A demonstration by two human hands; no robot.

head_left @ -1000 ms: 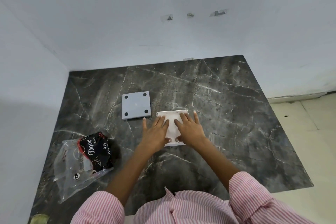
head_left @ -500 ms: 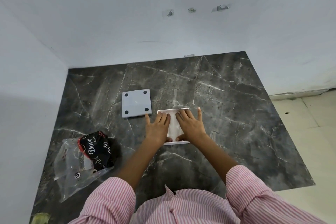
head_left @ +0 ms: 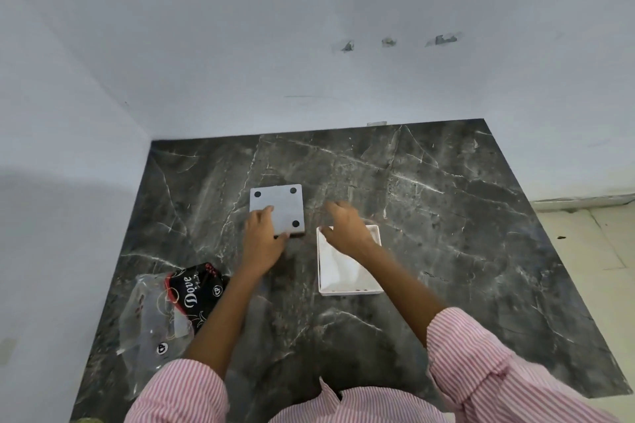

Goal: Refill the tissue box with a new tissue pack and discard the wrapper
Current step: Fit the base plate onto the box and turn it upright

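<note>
At lower left of the frame lies the clear wrapper (head_left: 161, 312) on the dark counter (head_left: 446, 251); right of centre sits the white tissue box (head_left: 347, 271), right hand (head_left: 347, 227) spread loosely above it, gripping nothing; farther up, left hand (head_left: 263, 237) pinches the grey lid (head_left: 278, 206).

Counter (head_left: 429, 216): dark grey stone, marble-like, with white veining and a smooth, faintly glossy finish. Lid (head_left: 280, 206): matt pale grey, apparently plastic, flat and smooth, with black round pads at the corners. Tissue box (head_left: 376, 237): white, smooth-walled, apparently plastic, holding soft white paper tissue. Wrapper (head_left: 161, 312): thin crinkled plastic film, clear and shiny in part, printed glossy black in part. Sleeves (head_left: 481, 354): woven cloth, pink and white stripes, matt. Wall (head_left: 309, 62): matt white paint, chipped in several spots.
</note>
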